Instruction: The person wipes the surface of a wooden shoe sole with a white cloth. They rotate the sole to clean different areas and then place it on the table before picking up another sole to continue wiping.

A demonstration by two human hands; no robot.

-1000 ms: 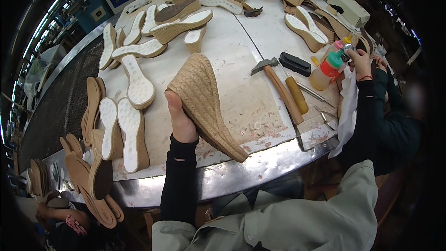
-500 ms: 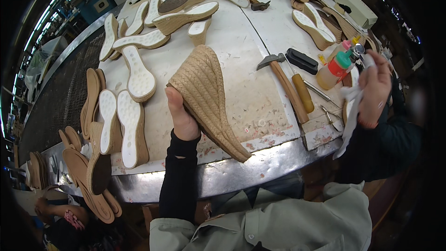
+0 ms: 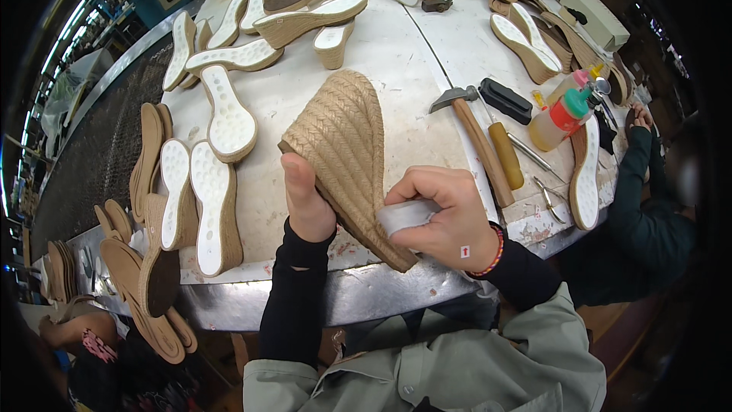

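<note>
My left hand grips a woven rope-covered wedge shoe sole at its thick heel end, thumb along the edge. The wedge stands tilted above the table, its narrow toe end pointing down toward me. In my right hand a folded white cloth is pinched between thumb and fingers. The cloth presses against the side of the wedge, near its thinner part. Part of my left fingers is hidden behind the wedge.
White-topped wedge soles lie at the left and back. Right of my hands are a hammer, a yellow-handled tool, a black holder, pliers and a green-capped bottle. Another person's sleeve is at the far right.
My right hand has come in from the far right with the white cloth and now holds it against the wedge. The left hand still holds the wedge, nearly in place.
</note>
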